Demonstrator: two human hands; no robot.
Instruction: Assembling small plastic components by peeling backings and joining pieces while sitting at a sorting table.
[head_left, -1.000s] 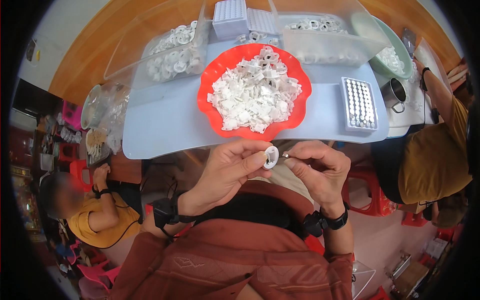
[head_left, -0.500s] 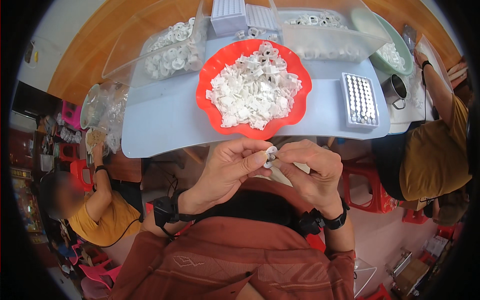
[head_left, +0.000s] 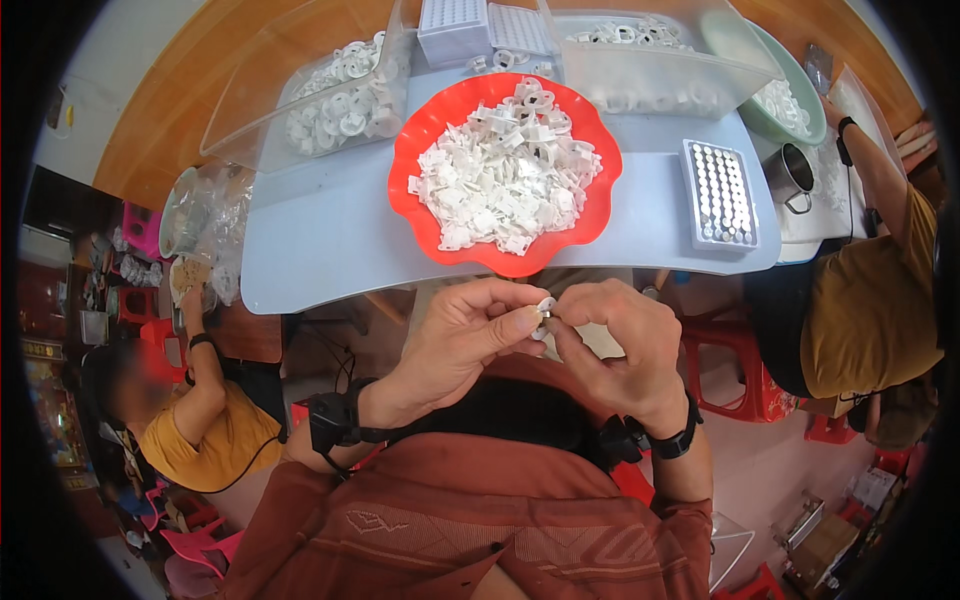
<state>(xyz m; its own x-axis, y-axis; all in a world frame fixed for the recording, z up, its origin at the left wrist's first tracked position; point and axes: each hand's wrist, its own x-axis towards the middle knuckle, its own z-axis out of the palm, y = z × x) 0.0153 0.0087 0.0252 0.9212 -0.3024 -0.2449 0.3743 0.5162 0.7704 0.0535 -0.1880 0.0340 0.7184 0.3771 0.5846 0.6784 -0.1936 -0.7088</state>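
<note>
A clear bin (head_left: 247,108) of white pieces stands toward the far left corner of the blue table (head_left: 312,235). Just off the middle of the near edge, below a heaped red bowl (head_left: 514,263), the left hand (head_left: 465,325) pinches a small white part (head_left: 546,304); the right hand (head_left: 632,345) curls its fingertips close against it (their grip I cannot tell), and a tray (head_left: 722,243) sits near the right edge.
</note>
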